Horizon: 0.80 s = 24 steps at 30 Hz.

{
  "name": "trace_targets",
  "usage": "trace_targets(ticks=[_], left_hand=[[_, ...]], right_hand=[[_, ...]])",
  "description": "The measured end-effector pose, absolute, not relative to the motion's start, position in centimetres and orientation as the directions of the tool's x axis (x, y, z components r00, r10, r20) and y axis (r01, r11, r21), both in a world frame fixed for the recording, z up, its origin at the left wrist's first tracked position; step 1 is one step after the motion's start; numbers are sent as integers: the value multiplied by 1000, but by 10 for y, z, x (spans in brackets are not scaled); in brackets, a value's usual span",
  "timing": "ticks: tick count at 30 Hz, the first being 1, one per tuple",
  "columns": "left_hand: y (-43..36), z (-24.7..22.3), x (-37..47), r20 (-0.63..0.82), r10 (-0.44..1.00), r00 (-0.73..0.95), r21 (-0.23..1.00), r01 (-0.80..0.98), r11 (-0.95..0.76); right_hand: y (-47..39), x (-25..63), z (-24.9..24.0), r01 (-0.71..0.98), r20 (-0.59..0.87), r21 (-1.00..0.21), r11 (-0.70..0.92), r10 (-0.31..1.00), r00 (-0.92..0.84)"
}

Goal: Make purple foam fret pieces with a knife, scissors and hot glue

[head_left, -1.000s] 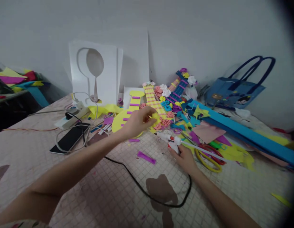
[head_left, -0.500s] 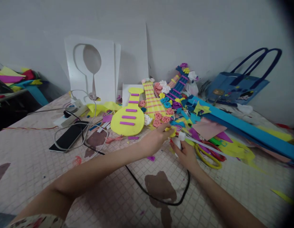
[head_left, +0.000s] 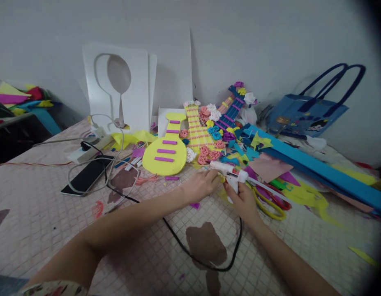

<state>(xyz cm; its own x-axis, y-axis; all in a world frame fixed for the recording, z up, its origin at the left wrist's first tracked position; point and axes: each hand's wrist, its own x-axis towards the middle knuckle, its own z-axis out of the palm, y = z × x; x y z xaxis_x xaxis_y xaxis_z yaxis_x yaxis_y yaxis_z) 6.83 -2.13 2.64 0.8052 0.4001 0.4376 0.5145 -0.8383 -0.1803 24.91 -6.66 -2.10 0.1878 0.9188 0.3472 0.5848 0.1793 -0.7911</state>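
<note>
My right hand (head_left: 244, 203) is wrapped round the handle of a white hot glue gun (head_left: 221, 166), whose nozzle points left. A long glue stick (head_left: 267, 187) sticks out from its back end. Close beside the gun, my left hand (head_left: 202, 187) pinches a small yellow paper piece (head_left: 222, 179), mostly hidden by the fingers. Just beyond the hands lies a flat yellow guitar shape (head_left: 165, 160) with purple strips across it. Next to it, a strung yellow guitar (head_left: 200, 127) has pink and white paper roses (head_left: 204, 159) round it.
A dark blue paper guitar (head_left: 229, 117) leans at the back. At left, a phone (head_left: 87, 174) lies under cables near a power strip (head_left: 90, 150). Right of the hands are yellow-handled scissors (head_left: 270, 209), paper scraps (head_left: 269, 166) and long blue strips (head_left: 301, 160). A blue bag (head_left: 304, 113) stands behind.
My left hand has moved down and slightly left with the yellow piece, away from in front of the glue gun. More of the gun's barrel shows now. My right hand keeps its hold.
</note>
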Motion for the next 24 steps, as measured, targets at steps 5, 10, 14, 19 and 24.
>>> trace_targets(ticks=[5, 10, 14, 19, 24], left_hand=[[-28, 47, 44, 666, 530, 525, 101, 641, -761], [-17, 64, 45, 617, 671, 411, 350, 620, -702], [-7, 55, 60, 581, 650, 490, 313, 602, -734], [-2, 54, 77, 566, 608, 557, 304, 544, -782], [-1, 61, 78, 543, 567, 619, 422, 383, -822]], right_hand=[[-66, 256, -21, 582, 343, -800, 149, 909, 238], [-68, 249, -19, 606, 354, -778, 166, 913, 203], [-69, 244, -18, 634, 375, -750, 189, 911, 172], [-68, 247, -18, 682, 417, -699, 215, 897, 145], [-68, 250, -19, 743, 464, -624, 243, 880, 101]])
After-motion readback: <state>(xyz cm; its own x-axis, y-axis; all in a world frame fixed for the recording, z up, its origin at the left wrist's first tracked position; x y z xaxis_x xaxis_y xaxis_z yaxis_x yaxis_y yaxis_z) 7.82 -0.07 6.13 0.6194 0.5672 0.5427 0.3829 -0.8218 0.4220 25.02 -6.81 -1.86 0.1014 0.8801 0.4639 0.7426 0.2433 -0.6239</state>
